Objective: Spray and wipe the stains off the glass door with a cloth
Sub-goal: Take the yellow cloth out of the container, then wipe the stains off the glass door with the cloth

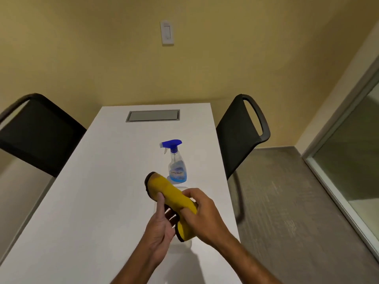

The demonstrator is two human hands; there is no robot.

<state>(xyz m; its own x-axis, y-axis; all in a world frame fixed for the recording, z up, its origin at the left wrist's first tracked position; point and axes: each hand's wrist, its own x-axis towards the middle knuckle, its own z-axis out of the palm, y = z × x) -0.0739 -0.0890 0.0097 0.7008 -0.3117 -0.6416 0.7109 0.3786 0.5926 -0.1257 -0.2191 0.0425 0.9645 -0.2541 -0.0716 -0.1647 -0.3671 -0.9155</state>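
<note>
cloth: yellow cloth (172, 194) with a dark edge, bunched into a loose roll and held up above the white counter (98, 191), not lying on it

cloth axis: long axis runs diagonal, far end up-left toward the bottle, near end down-right toward the person

left grip: left hand (160, 228) is under the roll, palm up, thumb pressed on the yellow side, so it's closed on the cloth

right grip: right hand (202, 214) comes over the top from the right, fingers curled round the near part of the roll, also closed on it

spray bottle: clear spray bottle (176, 161), blue trigger head, a bit of blue liquid at the bottom, standing upright on the counter, untouched

the relation that matters: bottle sits just past the far tip of the cloth, straight ahead and a touch right of both hands. Right hand looks slightly nearer, and the trigger nozzle points left

glass door: glass door (352, 144) is off on the right side, well apart from the counter, with a black chair (240, 136) between

where things are at: I'd say still at the getting-ready stage, nothing sprayed yet

next move, my guess: one hand has to let go of the cloth first. Probably the left keeps the roll while the right reaches forward for the bottle neck, then turn right to the door
</note>
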